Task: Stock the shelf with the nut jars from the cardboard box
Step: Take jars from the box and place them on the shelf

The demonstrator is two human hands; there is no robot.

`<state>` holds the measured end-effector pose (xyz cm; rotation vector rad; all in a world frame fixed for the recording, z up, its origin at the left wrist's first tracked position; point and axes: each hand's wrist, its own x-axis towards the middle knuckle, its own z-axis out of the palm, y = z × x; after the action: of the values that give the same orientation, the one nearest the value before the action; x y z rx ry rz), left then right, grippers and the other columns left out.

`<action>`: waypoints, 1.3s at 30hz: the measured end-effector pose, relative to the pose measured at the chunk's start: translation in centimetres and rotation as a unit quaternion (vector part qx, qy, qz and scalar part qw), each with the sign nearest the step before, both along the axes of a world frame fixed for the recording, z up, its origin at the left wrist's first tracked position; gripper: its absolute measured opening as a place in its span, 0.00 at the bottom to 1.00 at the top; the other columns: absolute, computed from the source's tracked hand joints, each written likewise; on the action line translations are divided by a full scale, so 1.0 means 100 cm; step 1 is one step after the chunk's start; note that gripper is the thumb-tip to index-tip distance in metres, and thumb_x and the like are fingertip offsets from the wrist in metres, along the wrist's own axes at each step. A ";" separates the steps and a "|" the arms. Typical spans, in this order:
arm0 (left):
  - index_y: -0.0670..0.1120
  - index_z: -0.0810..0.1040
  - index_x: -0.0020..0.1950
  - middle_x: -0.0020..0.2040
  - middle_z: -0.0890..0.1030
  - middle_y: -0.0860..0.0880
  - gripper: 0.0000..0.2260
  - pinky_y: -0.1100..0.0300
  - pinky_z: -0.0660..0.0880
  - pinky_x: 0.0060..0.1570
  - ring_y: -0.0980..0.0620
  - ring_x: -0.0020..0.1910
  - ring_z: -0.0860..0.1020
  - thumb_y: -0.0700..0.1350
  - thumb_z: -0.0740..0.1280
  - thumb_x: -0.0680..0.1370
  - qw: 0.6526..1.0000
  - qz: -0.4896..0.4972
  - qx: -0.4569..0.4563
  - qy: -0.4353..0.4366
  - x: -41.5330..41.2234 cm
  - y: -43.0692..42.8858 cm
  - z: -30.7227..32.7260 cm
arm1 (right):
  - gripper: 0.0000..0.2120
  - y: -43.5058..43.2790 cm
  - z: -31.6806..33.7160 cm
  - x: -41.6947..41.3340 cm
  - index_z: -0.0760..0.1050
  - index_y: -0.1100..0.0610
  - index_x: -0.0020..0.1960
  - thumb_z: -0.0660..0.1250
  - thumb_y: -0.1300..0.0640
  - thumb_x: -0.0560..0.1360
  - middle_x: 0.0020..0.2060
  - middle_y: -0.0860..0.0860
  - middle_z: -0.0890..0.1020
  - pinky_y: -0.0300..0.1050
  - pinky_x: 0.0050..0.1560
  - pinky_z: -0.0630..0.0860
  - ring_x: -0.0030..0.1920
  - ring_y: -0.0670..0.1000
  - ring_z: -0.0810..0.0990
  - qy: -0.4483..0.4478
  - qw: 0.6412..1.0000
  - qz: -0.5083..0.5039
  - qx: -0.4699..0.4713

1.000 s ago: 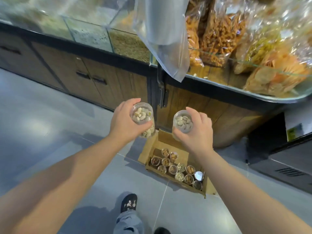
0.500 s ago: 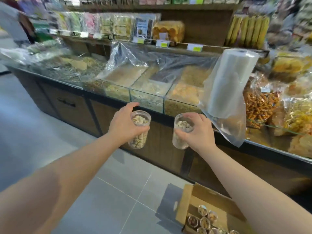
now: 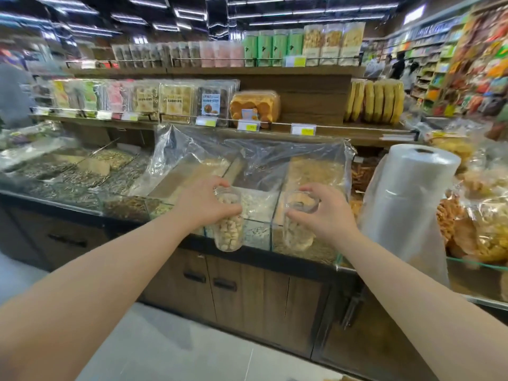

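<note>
Glass bins [image 3: 261, 204] of loose nuts and seeds line the counter under clear plastic. In front of the bins, the left hand [image 3: 202, 206] grips a nut-filled jar [image 3: 228, 228]; the right hand [image 3: 321, 213] grips a second jar [image 3: 298, 226], also holding nuts.

Hidden, cropped and blurred parts around the two grips

The upper part of the left jar [image 3: 228, 229] is covered by the left hand [image 3: 204, 207], so its lid cannot be seen; the rim of the right jar [image 3: 298, 224] is likewise masked by the right hand [image 3: 324, 213], and its contents are blurred against the bins behind. Both forearms are cut off by the lower edge. Above the grips, the price tags [image 3: 303, 129] on the shelf [image 3: 316, 105] are too small to be read. Far left of the grips, a blurred grey figure [image 3: 12, 94] is cropped by the edge.
</note>
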<state>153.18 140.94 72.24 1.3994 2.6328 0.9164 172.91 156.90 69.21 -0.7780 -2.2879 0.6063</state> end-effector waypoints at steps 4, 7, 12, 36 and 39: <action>0.54 0.73 0.64 0.61 0.75 0.51 0.30 0.57 0.70 0.51 0.54 0.53 0.71 0.63 0.73 0.66 1.000 0.001 0.010 -0.016 -0.041 0.042 0.011 | 0.24 0.047 0.018 -0.051 0.73 0.46 0.61 0.72 0.42 0.68 0.57 0.47 0.77 0.46 0.59 0.68 0.62 0.50 0.71 0.065 0.998 -0.022 -0.007; 0.54 0.74 0.63 0.60 0.75 0.52 0.29 0.55 0.72 0.53 0.51 0.57 0.74 0.65 0.72 0.66 0.999 0.007 0.034 -0.005 -0.072 0.077 0.028 | 0.23 0.080 0.034 -0.091 0.74 0.46 0.60 0.73 0.43 0.67 0.55 0.48 0.77 0.46 0.58 0.68 0.61 0.51 0.70 0.090 0.995 -0.041 -0.008; 0.52 0.76 0.66 0.63 0.77 0.49 0.26 0.52 0.73 0.59 0.48 0.60 0.75 0.59 0.71 0.70 0.996 0.018 0.089 -0.018 -0.116 0.139 0.055 | 0.21 0.128 0.053 -0.143 0.73 0.45 0.58 0.72 0.47 0.67 0.54 0.46 0.71 0.45 0.57 0.67 0.62 0.50 0.67 0.126 0.989 -0.069 -0.039; 0.56 0.77 0.63 0.61 0.77 0.55 0.22 0.56 0.72 0.51 0.55 0.56 0.73 0.57 0.70 0.69 0.986 -0.140 0.082 -0.032 -0.340 0.460 0.085 | 0.20 0.424 0.099 -0.371 0.75 0.50 0.63 0.71 0.49 0.73 0.61 0.47 0.77 0.35 0.54 0.66 0.58 0.45 0.73 0.069 0.990 -0.117 0.033; 0.56 0.77 0.62 0.59 0.77 0.56 0.23 0.55 0.73 0.53 0.54 0.56 0.74 0.59 0.71 0.68 0.985 -0.143 0.088 -0.029 -0.354 0.488 0.086 | 0.21 0.473 0.107 -0.399 0.76 0.50 0.63 0.72 0.47 0.72 0.61 0.48 0.77 0.35 0.57 0.65 0.61 0.46 0.72 0.072 0.988 -0.121 0.060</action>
<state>117.80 189.69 80.82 1.7034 2.2730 1.1498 133.02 204.25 79.90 -0.9071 -2.0386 0.3968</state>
